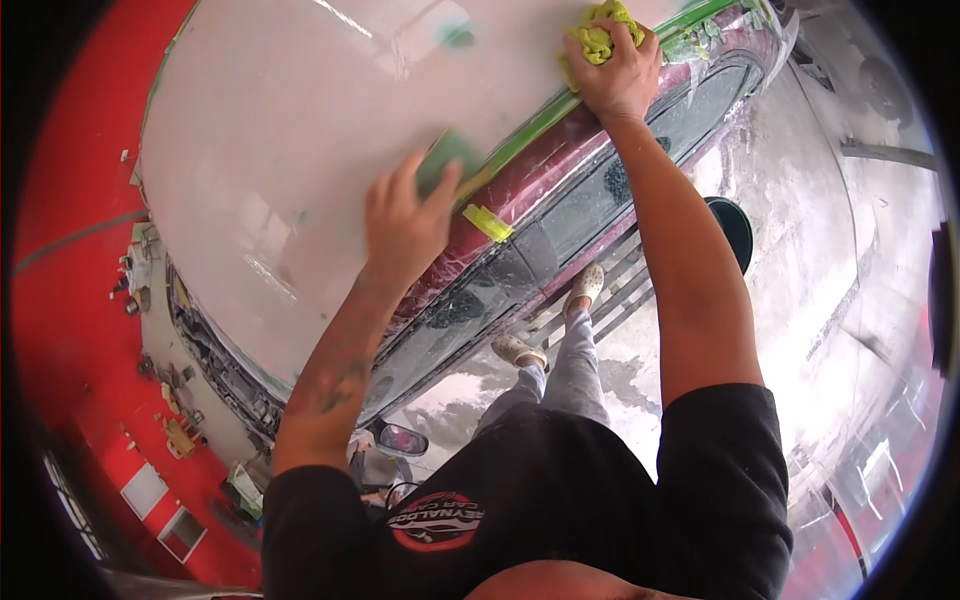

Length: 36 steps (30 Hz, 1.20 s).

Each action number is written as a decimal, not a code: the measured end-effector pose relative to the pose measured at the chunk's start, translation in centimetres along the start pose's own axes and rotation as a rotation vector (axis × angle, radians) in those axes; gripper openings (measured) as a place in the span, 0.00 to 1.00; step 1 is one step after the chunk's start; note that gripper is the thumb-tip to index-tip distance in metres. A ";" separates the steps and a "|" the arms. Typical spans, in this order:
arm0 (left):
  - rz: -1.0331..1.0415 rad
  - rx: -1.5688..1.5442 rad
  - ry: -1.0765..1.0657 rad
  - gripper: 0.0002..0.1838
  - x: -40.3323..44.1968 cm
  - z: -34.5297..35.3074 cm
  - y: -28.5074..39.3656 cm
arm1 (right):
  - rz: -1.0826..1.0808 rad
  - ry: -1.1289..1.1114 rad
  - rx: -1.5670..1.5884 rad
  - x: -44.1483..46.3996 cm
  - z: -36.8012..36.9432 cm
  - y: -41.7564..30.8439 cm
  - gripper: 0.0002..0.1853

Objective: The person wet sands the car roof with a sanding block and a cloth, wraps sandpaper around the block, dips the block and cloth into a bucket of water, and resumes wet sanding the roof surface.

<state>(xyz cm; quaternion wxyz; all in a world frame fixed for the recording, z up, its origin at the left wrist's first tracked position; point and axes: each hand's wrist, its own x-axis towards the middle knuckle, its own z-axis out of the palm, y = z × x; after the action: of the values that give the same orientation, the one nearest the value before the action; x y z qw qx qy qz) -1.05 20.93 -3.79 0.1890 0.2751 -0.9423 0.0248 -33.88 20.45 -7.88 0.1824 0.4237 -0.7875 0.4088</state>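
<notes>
My left hand point(408, 215), slightly smeared by motion, grips a dark green sanding pad point(447, 160) against the whitish car roof point(300, 130), near its edge. My right hand point(618, 75) is closed around a crumpled yellow-green cloth point(596, 40) at the roof's far edge. Green masking tape point(530, 135) runs along that edge between the hands. Below it, the dark red car side point(510, 188) is covered in clear plastic film, with a yellow tape strip point(488, 223) stuck to it.
My feet stand on a slatted step point(610, 310) beside the car. A dark round bucket point(732, 232) is on the wet-looking floor to the right. A side mirror point(402, 439) sticks out at lower left. Loose items lie along the red floor point(70, 330) at left.
</notes>
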 end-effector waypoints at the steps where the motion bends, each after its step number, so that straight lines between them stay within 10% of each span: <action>1: 0.006 0.028 -0.043 0.23 -2.6 -1.2 -0.8 | 0.010 -0.002 0.008 0.0 0.0 0.0 0.23; 22: -0.019 -0.015 0.075 0.23 9.9 4.4 5.4 | 0.113 -0.092 0.053 0.7 -2.3 -2.1 0.26; 31: -0.226 0.101 -0.064 0.21 -12.5 -5.1 -2.7 | 0.103 -0.076 0.033 0.8 -2.2 -2.1 0.23; 36: -0.162 -0.079 0.057 0.22 -3.0 -0.3 0.1 | 0.030 -0.051 -0.016 0.2 0.0 0.1 0.23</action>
<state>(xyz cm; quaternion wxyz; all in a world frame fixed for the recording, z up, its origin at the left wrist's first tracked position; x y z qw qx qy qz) 1.33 22.56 -4.57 0.2278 0.3422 -0.9114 -0.0199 -34.09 20.36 -7.77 0.1592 0.4207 -0.8014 0.3943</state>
